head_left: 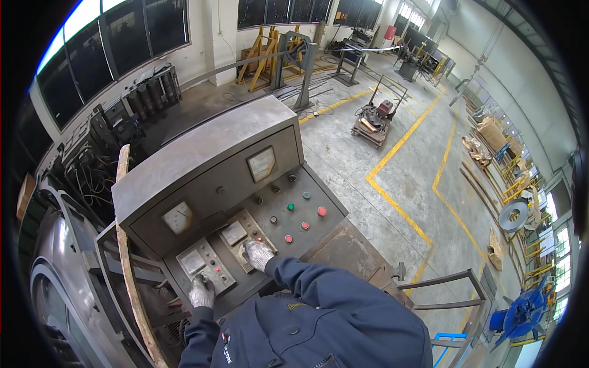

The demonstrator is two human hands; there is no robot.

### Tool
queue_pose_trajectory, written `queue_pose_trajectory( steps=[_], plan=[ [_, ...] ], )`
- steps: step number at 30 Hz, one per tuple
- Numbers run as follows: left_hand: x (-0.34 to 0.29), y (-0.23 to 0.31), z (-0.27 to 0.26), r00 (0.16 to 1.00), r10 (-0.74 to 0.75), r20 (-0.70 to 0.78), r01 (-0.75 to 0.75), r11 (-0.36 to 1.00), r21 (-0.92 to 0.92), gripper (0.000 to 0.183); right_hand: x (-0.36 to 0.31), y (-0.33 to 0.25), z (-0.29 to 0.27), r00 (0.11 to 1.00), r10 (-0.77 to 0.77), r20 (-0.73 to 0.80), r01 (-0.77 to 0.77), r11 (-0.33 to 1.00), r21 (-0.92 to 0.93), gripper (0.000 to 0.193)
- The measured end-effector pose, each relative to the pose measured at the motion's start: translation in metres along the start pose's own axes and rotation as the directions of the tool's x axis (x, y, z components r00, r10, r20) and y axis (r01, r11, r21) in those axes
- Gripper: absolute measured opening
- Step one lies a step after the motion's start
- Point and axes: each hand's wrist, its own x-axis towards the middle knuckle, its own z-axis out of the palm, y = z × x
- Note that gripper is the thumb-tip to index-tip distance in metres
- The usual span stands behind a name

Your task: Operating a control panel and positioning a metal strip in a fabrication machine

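I stand at a grey metal control console (211, 153) with two upright gauges. My left hand (202, 292), in a pale knit glove, has its fingers closed around a dark knob (209, 284) low on the left meter module (216, 275). My right hand (258, 254), gloved alike, reaches over the right meter module (234, 233); its fingers are curled at the dial area and cover what they grip. Small red lights glow on both modules. Right of them, the sloping panel carries red buttons (305, 225), a green button (291, 207) and several dark knobs (273, 219).
A long wooden strip (126, 245) runs along the console's left side, beside large grey machinery (73, 294). A metal railing (451, 284) stands at the right. Farther off are a wheeled cart (373, 122), yellow floor lines (392, 202) and a blue machine (521, 313).
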Motion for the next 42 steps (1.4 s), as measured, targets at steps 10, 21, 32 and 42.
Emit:
queue_pose_trajectory(
  steps=[10, 21, 32, 42],
  plan=[
    [-0.001, 0.002, -0.003, 1.000, -0.001, 0.008, 0.001, 1.000, 0.018, 0.034, -0.001, -0.003, -0.002, 1.000, -0.003, -0.021, 0.004, 1.000, 0.002, 0.020],
    [0.004, 0.003, 0.003, 1.000, 0.007, 0.012, -0.007, 1.000, 0.027, 0.034, -0.001, 0.006, 0.002, 0.998, -0.010, -0.058, 0.011, 1.000, 0.016, 0.019],
    [0.004, -0.039, 0.032, 0.996, 0.017, 0.084, -0.026, 0.993, 0.113, 0.029, -0.003, 0.031, 0.024, 0.999, 0.012, 0.035, -0.012, 1.000, 0.018, 0.018],
    [-0.004, -0.006, 0.001, 0.997, -0.035, 0.063, 0.038, 0.997, -0.060, 0.025, 0.005, 0.002, -0.014, 1.000, -0.004, 0.021, 0.005, 0.997, -0.082, 0.031]
  ],
)
